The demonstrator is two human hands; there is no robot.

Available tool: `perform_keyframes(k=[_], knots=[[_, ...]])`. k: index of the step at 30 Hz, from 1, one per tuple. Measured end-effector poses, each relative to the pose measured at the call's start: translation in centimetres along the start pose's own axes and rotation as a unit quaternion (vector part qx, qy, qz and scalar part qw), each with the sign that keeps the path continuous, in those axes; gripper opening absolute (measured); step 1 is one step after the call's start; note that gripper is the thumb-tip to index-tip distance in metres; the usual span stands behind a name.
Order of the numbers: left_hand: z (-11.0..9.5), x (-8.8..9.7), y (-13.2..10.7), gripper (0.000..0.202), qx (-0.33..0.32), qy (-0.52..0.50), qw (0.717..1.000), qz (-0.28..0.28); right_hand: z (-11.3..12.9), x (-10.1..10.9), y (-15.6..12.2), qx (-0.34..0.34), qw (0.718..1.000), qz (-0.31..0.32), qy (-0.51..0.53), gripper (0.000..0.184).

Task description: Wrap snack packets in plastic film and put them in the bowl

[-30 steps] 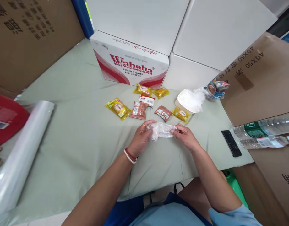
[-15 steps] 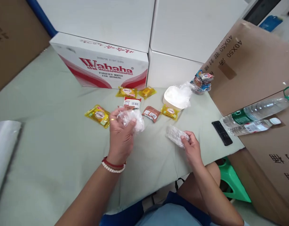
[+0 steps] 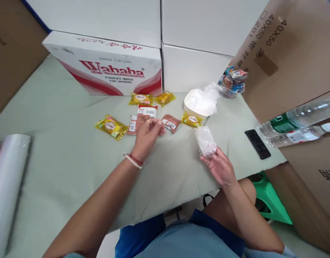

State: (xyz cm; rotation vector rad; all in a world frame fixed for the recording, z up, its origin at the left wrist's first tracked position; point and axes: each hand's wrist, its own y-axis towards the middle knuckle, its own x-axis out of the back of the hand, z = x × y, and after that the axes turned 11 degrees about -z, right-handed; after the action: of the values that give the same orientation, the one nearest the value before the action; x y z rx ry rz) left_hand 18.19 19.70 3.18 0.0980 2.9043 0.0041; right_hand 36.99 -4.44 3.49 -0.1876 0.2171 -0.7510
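Note:
My right hand [image 3: 221, 166] grips the lower end of a small block-shaped bundle in clear plastic wrap [image 3: 205, 141], held tilted over the near side of the table. My left hand [image 3: 149, 136] is over the brown packet [image 3: 133, 126], its fingers curled together; whether anything is in them is hidden. Close by lie another brown packet [image 3: 170, 123] and a red-and-white packet [image 3: 147, 110]. Yellow-wrapped snacks lie around, one on the left [image 3: 111, 127], two by the carton [image 3: 140, 99], and one [image 3: 192, 119] before a white bowl [image 3: 193, 104] with crumpled clear plastic [image 3: 208, 98].
A Wahaha carton [image 3: 108, 71] and white boxes [image 3: 197, 68] line the back. To the right are a tub of snack packets [image 3: 232, 84], a black phone [image 3: 258, 144], bottles [image 3: 302, 118] and cardboard [image 3: 264, 71]. A plastic roll [image 3: 11, 190] lies left; a green stool [image 3: 272, 200] stands below.
The crumpled clear plastic no longer shows in my left hand, which has shifted slightly right. My right hand has turned the wrapped bundle more upright. The view has shifted a little.

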Motion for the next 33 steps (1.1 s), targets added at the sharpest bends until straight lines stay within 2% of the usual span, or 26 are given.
perform_keyframes(k=[2, 4, 6, 8, 11, 13, 15, 17, 20, 24, 26, 29, 30, 31, 33], knots=[[0.5, 3.9, -3.6, 0.045, 0.048, 0.033, 0.997, 0.043, 0.0, -2.3, 0.9, -0.034, 0.997, 0.058, 0.047, 0.039], [0.9, 6.3, -6.2, 0.049, 0.098, 0.042, 0.992, 0.075, -0.2, -5.5, 2.0, -0.064, 0.990, 0.110, 0.061, 0.039], [1.4, 7.5, -7.5, 0.051, 0.131, 0.024, 0.987, 0.085, -0.8, -9.2, 2.9, -0.083, 0.979, 0.174, 0.066, 0.037], [1.9, 8.1, -7.5, 0.054, 0.142, -0.014, 0.987, 0.076, -1.7, -12.6, 3.5, -0.087, 0.964, 0.241, 0.067, 0.039], [2.5, 8.7, -6.7, 0.054, 0.124, -0.055, 0.990, 0.030, -3.6, -16.0, 3.8, -0.057, 0.958, 0.277, 0.042, 0.044], [2.8, 9.0, -6.2, 0.051, 0.103, -0.055, 0.993, -0.013, -4.8, -16.5, 3.8, -0.024, 0.965, 0.261, -0.010, 0.044], [2.9, 9.1, -6.1, 0.048, 0.091, -0.054, 0.994, -0.042, -5.5, -16.1, 3.7, 0.000, 0.965, 0.253, -0.068, 0.044], [2.7, 9.0, -6.3, 0.043, 0.102, -0.068, 0.992, -0.037, -5.6, -15.4, 3.7, 0.010, 0.964, 0.247, -0.101, 0.045], [2.2, 8.7, -6.6, 0.041, 0.134, -0.115, 0.984, 0.000, -5.5, -14.9, 3.8, 0.022, 0.971, 0.209, -0.112, 0.046], [2.2, 8.6, -6.7, 0.042, 0.108, -0.084, 0.991, -0.007, -5.6, -15.0, 3.9, 0.030, 0.971, 0.192, -0.141, 0.041], [2.5, 8.7, -6.6, 0.043, 0.095, -0.050, 0.994, -0.019, -5.5, -14.9, 3.8, 0.077, 0.967, 0.175, -0.171, 0.038], [2.9, 9.0, -6.6, 0.044, 0.094, -0.029, 0.995, -0.031, -4.8, -14.5, 3.5, 0.222, 0.948, 0.108, -0.201, 0.041], [3.0, 9.0, -6.6, 0.045, 0.094, -0.023, 0.995, -0.028, -4.5, -14.4, 3.3, 0.259, 0.938, 0.103, -0.204, 0.043], [3.0, 9.0, -6.7, 0.045, 0.094, -0.018, 0.995, -0.019, -4.3, -14.4, 3.2, 0.279, 0.931, 0.114, -0.207, 0.047], [2.8, 9.0, -6.8, 0.044, 0.096, -0.012, 0.995, 0.013, -4.3, -14.5, 3.0, 0.264, 0.925, 0.168, -0.215, 0.053]])
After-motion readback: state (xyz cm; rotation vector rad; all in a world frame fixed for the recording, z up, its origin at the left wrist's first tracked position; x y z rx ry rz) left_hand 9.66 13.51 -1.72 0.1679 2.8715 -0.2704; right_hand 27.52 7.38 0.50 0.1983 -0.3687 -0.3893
